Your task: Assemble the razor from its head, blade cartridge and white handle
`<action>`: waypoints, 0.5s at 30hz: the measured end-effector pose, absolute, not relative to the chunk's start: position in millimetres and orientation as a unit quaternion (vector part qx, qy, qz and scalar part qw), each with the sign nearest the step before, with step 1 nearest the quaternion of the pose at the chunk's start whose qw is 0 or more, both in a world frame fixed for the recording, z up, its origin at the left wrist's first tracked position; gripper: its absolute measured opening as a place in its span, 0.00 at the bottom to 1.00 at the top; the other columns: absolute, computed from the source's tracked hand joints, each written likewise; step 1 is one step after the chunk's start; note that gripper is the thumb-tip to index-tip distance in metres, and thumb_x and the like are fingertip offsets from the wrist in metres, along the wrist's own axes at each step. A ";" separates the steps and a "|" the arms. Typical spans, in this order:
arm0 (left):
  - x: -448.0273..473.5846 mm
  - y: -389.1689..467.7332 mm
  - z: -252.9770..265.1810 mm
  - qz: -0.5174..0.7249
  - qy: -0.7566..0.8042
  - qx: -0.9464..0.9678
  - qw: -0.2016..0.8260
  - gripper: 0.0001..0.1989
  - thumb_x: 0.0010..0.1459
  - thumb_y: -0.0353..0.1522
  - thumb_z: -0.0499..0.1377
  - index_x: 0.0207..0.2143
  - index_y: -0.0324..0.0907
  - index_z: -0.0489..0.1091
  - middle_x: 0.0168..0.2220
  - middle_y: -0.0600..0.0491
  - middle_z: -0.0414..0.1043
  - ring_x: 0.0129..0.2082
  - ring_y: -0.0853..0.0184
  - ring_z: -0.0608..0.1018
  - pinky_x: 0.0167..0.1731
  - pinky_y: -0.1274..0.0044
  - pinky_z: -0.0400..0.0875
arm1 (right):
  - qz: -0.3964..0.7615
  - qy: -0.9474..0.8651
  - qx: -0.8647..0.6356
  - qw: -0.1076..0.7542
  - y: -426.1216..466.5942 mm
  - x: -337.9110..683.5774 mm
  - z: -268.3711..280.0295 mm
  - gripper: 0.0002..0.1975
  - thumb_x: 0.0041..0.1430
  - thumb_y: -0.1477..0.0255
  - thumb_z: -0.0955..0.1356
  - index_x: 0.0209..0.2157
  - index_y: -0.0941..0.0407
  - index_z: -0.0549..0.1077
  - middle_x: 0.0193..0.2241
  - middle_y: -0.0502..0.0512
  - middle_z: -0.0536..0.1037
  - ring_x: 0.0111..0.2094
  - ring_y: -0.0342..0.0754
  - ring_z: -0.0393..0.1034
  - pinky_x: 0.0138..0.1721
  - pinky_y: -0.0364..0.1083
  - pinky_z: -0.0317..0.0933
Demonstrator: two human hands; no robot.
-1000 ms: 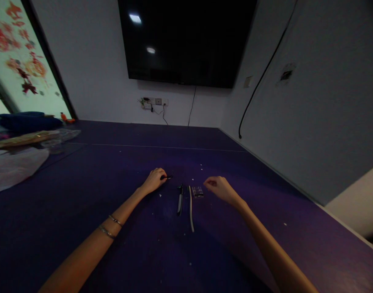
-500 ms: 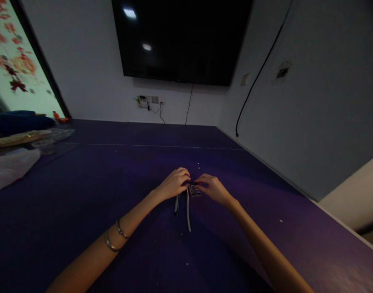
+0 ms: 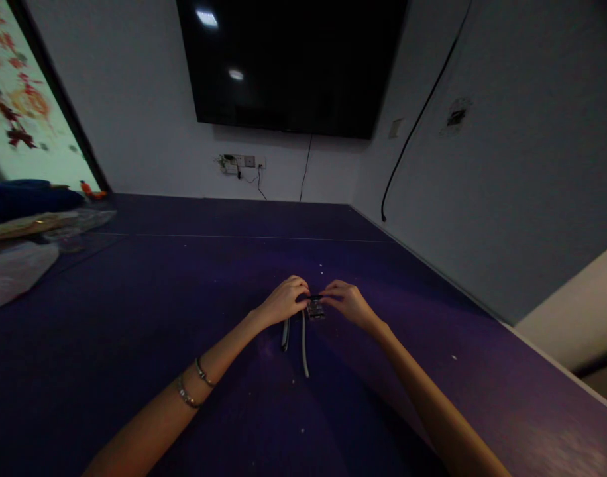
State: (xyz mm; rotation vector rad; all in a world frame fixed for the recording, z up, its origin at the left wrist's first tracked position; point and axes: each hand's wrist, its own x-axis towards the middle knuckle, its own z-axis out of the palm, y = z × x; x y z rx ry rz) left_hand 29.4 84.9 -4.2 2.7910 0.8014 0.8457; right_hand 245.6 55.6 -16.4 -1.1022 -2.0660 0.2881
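My left hand (image 3: 287, 299) and my right hand (image 3: 349, 303) face each other in the middle of the purple surface. Between their fingertips is a thin black strip (image 3: 315, 297), pinched at its two ends. Right below the strip shows a small square circuit board (image 3: 316, 310) with tiny parts on it; I cannot tell whether the two are joined. A pale grey flat cable (image 3: 304, 344) runs toward me from beside the left fingers. To its left lies a shorter grey and black strip (image 3: 285, 334), its far end hidden by my left hand.
The purple tabletop (image 3: 184, 285) reaches back to the wall and carries small white scraps. At the left lie plastic bags (image 3: 20, 268), a dark blue cloth item (image 3: 30, 199) and an orange object (image 3: 91, 192). A black cable (image 3: 407, 136) hangs at the right wall; a television (image 3: 293, 66) hangs ahead.
The view has shifted slightly. My right fingertips have moved a little away from my left ones, and more of the black strip and board shows between them.
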 end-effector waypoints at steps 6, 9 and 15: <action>38.4 81.7 -15.9 0.203 0.336 0.919 0.042 0.26 0.49 0.39 0.62 0.49 0.38 0.64 0.45 0.46 0.68 0.48 0.59 0.67 0.48 0.68 0.61 | 0.123 -0.806 -0.459 0.354 65.8 258.9 -35.3 0.09 0.54 0.67 0.68 0.35 0.54 0.78 0.33 0.54 0.75 0.35 0.47 0.70 0.39 0.45 0.63; 44.0 78.7 -24.4 0.167 0.344 0.923 0.039 0.30 0.48 0.39 0.62 0.53 0.38 0.60 0.48 0.44 0.67 0.50 0.56 0.66 0.49 0.67 0.59 | 0.137 -0.806 -0.471 0.331 68.5 262.0 -44.7 0.08 0.53 0.68 0.68 0.35 0.53 0.78 0.33 0.54 0.75 0.35 0.47 0.70 0.39 0.45 0.63; 49.5 74.0 -34.7 0.151 0.354 0.922 0.038 0.28 0.49 0.32 0.59 0.53 0.39 0.58 0.49 0.44 0.67 0.51 0.56 0.66 0.49 0.68 0.59 | 0.157 -0.806 -0.481 0.306 68.2 260.5 -53.0 0.08 0.53 0.68 0.68 0.34 0.52 0.79 0.34 0.54 0.75 0.35 0.47 0.70 0.40 0.45 0.63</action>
